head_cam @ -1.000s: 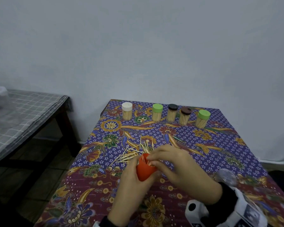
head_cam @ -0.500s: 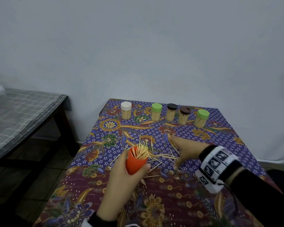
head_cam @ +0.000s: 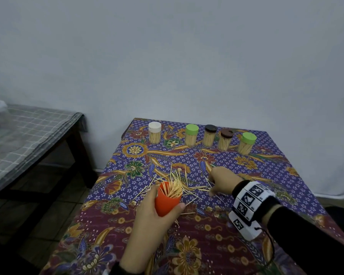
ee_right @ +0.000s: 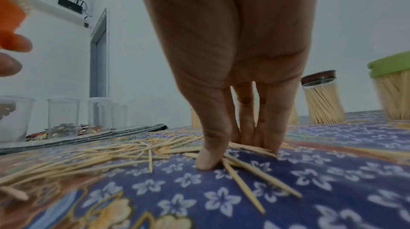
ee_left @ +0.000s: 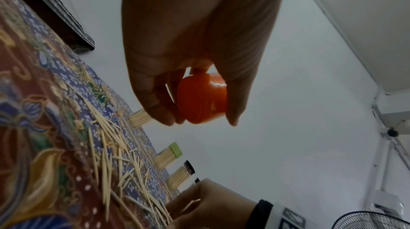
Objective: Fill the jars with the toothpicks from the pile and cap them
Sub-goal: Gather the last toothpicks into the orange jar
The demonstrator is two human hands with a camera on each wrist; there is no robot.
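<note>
My left hand (head_cam: 168, 205) grips an orange jar (head_cam: 165, 197) just above the patterned tablecloth (head_cam: 266, 175), tilted, its open mouth full of toothpicks. The left wrist view shows the jar's base (ee_left: 201, 99) between thumb and fingers. Loose toothpicks (head_cam: 187, 187) lie scattered in a pile beyond the jar. My right hand (head_cam: 211, 185) is down on the pile's right side. In the right wrist view its thumb and fingertips (ee_right: 233, 150) pinch a few toothpicks (ee_right: 244, 162) against the cloth.
Several capped, filled jars stand in a row at the table's far edge: white (head_cam: 155, 135), green (head_cam: 191, 134), two dark-lidded (head_cam: 210, 135) (head_cam: 225, 138), green (head_cam: 246, 142). A lower table with grey checked cloth (head_cam: 28, 132) stands left, carrying clear containers (ee_right: 63, 117).
My right hand left the jar's mouth and moved right and forward onto the loose toothpicks. The left hand kept hold of the orange jar, shifting it slightly left.
</note>
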